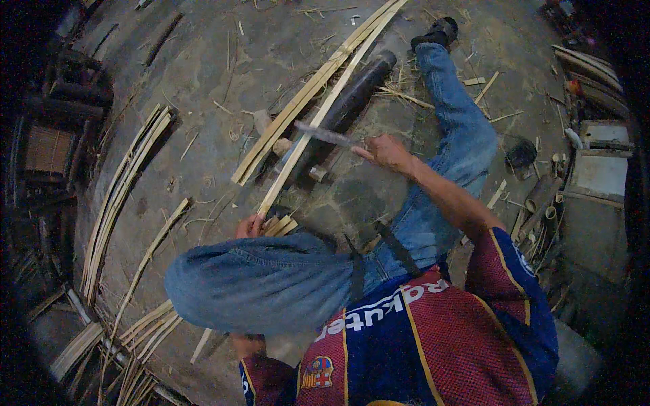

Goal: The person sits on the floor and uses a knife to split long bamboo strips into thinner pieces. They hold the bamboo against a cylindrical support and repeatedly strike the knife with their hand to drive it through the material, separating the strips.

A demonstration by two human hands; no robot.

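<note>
In my right hand (388, 153) is the handle end of a long-bladed knife (330, 135). Its blade lies across a pale bamboo strip (292, 161), which slants away toward the far edge of the view. My left hand (250, 227) grips the near end of that strip beside my bent knee, its fingers partly hidden. Under the blade and strip is a dark, thick round pole (357, 90) lying on the floor. Left of it, more long bamboo strips (269, 143) lie side by side. Short split pieces (281, 225) show just beside my left hand.
A bundle of bamboo strips (126, 196) lies to the left, with a loose strip (152, 254) near it. More strips (150, 331) spread at the lower left. Hollow bamboo tubes (539, 196) and a dark round object (521, 153) are at the right. Shavings litter the concrete floor (203, 81).
</note>
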